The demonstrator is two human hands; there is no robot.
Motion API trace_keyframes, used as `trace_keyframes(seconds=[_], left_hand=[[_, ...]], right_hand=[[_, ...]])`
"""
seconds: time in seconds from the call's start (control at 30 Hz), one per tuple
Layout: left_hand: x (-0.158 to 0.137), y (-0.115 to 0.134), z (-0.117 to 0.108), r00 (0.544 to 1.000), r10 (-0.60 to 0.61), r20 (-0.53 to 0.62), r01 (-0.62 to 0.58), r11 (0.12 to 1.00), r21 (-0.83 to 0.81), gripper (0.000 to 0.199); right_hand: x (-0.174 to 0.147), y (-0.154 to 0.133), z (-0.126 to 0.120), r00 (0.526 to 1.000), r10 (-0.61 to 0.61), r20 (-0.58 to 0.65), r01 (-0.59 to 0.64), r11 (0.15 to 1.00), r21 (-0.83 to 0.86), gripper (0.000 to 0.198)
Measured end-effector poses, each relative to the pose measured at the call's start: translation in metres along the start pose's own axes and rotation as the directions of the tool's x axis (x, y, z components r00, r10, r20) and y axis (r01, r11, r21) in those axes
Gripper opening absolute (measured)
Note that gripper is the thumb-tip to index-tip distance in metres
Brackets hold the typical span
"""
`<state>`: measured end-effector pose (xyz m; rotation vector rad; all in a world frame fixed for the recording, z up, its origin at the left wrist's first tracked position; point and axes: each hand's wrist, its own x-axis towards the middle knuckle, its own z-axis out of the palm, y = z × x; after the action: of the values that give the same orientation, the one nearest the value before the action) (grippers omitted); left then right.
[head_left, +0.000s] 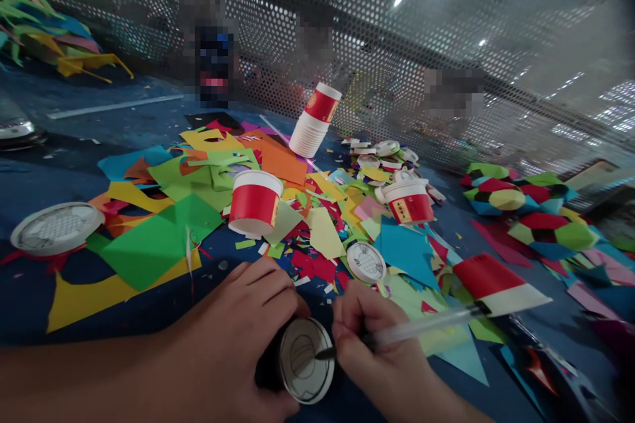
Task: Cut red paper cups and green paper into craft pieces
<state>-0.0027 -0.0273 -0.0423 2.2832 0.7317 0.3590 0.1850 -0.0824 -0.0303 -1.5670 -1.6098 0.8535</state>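
My left hand [243, 330] is curled around the side of a small round paper cup piece [296, 377], whose white, rimmed circular face points up toward me. Curved dark pen lines are drawn on that face. Between the thumb and fingers of my right hand [377, 337] is a pen [421, 327] with a clear barrel, its dark tip at the right part of the white face. The cup piece's side is mostly shadowed or hidden by my left fingers. Just beyond my hands lies a white disc [366, 262] with dark lines near its edge.
Coloured paper sheets and scraps [163, 238] cover much of the dark blue table [218, 304]. Red-and-white paper cups [255, 201] stand among them, with a leaning cup stack [310, 135] behind. Several patterned paper shapes [553, 231] lie right; a larger white disc [57, 228] lies left.
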Motion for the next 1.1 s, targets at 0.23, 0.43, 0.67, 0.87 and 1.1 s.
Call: trace_keyframes(seconds=[0.23, 0.43, 0.67, 0.87, 1.1], left_hand=[[-0.0032, -0.0039, 0.0044, 0.997, 0.046, -0.06, -0.047, 0.999, -0.009, 0.037], [-0.002, -0.0023, 0.0035, 0.997, 0.041, -0.062, -0.041, 0.999, 0.013, 0.034], [-0.0004, -0.0031, 0.0027, 0.997, 0.054, -0.062, -0.054, 0.998, -0.007, 0.036], [-0.0019, -0.0017, 0.0021, 0.999, 0.02, -0.039, -0.02, 1.0, 0.023, 0.034], [0.0004, -0.0009, 0.0002, 0.998, 0.047, -0.04, -0.046, 0.999, 0.004, 0.034]], right_hand=[[-0.0004, -0.0012, 0.0013, 0.99, 0.025, 0.138, -0.017, 0.998, -0.062, 0.011], [0.001, 0.0004, 0.0005, 0.999, 0.015, 0.032, -0.015, 1.0, -0.008, 0.013], [-0.002, -0.0022, 0.0005, 0.993, -0.005, 0.119, 0.014, 0.997, -0.077, 0.012], [0.0003, -0.0037, 0.0003, 0.994, 0.068, 0.083, -0.07, 0.997, 0.03, 0.015], [0.0006, -0.0018, 0.0029, 0.997, 0.057, 0.058, -0.056, 0.998, -0.023, 0.015]])
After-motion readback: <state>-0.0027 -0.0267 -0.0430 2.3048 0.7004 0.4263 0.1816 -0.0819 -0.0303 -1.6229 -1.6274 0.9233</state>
